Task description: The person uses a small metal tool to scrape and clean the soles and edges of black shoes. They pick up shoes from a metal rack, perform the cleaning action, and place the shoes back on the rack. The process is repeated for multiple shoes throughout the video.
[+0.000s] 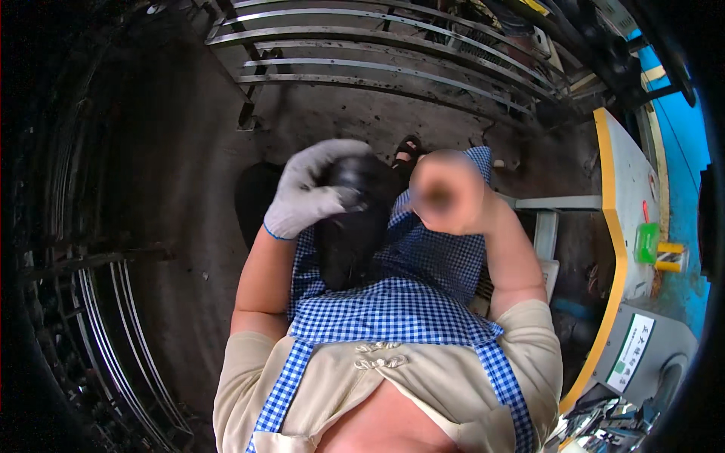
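Note:
My left hand (306, 189) wears a white knitted glove with a blue cuff edge. Its fingers curl round a dark, shiny piece that looks like a black boot (355, 230), held over my lap. The boot's lower part rests against my blue-and-white checked apron (377, 306), and its exact shape is hard to make out in the dark. My right hand (449, 192) is bare and raised to the right of the boot, apart from it. Blur smears its fingers, so what they do or hold cannot be told.
Metal rail racks stand ahead (393, 64) and at the lower left (128, 340). To my right is a white worktable with a yellow edge (613, 219). A green object (646, 243) and a grey machine housing (642, 351) are beside it. One sandalled foot (408, 147) shows below.

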The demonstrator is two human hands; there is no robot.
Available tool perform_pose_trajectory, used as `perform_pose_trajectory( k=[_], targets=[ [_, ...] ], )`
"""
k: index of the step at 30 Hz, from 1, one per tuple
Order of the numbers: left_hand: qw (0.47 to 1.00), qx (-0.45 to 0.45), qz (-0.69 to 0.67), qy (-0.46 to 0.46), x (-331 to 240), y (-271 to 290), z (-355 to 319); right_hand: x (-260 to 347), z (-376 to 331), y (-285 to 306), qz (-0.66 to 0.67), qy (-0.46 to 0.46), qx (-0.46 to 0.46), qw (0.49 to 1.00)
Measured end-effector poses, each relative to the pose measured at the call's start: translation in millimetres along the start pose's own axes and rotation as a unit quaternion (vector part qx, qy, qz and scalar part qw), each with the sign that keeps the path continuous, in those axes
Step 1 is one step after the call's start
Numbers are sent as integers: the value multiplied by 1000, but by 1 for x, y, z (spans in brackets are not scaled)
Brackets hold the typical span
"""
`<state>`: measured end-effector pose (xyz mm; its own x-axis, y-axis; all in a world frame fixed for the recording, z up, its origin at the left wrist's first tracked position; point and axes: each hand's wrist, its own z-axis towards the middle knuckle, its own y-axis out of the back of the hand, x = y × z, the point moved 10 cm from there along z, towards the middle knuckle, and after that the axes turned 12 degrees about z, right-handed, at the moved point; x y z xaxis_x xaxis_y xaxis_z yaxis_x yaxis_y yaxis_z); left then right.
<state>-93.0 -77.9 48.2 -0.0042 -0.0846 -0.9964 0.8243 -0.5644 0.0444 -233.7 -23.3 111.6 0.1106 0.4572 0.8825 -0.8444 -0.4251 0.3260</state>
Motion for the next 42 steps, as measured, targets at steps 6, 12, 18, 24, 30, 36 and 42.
perform_pose_trajectory(
  k=[6,12,18,24,30,36,42],
  targets=[
    [905,-280,-320,17,83,101,-13,-48,-54,21,-64,-80,-178,979],
    [856,-293,-425,-10,102,98,-9,-32,-62,6,-30,-10,-187,982],
    [834,-290,-470,-15,111,96,-9,-5,-54,-4,-137,44,-130,981],
    [859,-304,-413,-6,115,98,-14,3,-52,-25,-229,24,-90,969],
    [844,-293,-448,35,103,93,-17,-22,-54,-20,-69,-14,-97,993],
    [898,-283,-328,78,107,99,-18,-130,-105,-9,441,-233,-296,814],
    [892,-289,-308,164,121,78,-17,-143,-121,-11,473,-241,-353,771]
  ],
)
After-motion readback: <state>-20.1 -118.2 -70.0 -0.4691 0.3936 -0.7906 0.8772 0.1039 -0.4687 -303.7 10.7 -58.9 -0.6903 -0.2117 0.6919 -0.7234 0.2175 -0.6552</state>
